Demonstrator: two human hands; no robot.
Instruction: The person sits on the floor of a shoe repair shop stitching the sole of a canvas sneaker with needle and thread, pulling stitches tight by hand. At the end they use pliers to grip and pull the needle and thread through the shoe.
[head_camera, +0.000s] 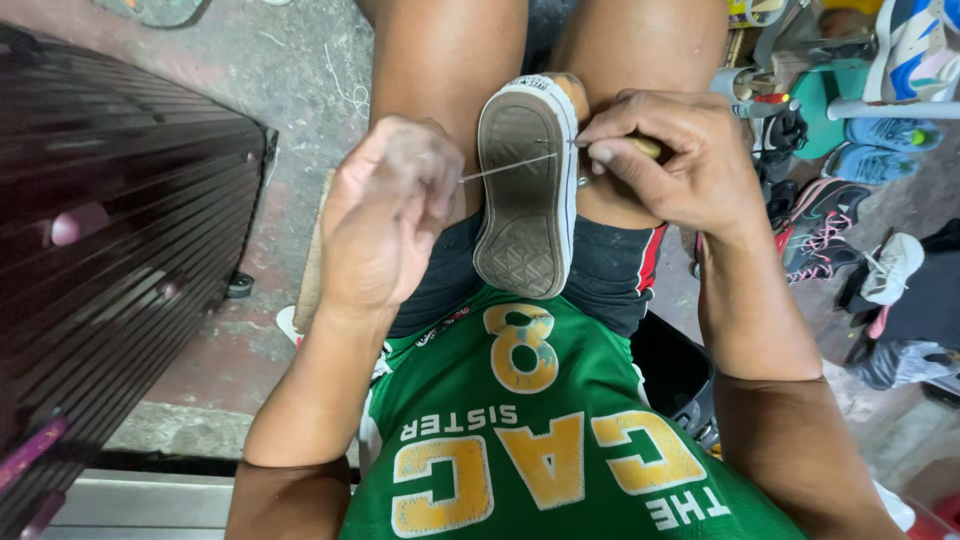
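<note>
A small sneaker (525, 190) with a grey worn sole and white rubber edge lies sole-up between my knees, clamped by my thighs. My right hand (670, 160) grips a wooden-handled awl (645, 147) at the shoe's right edge, its tip at the white rim. My left hand (390, 210) sits left of the shoe with fingers pinched on a pale thread (505, 167) that runs taut across the sole to the awl point.
A dark slatted metal shutter (110, 250) fills the left side. Several shoes (850, 200) lie piled on the concrete floor at the right, with a teal stool (835, 95) behind them. Stained concrete (280, 70) lies ahead on the left.
</note>
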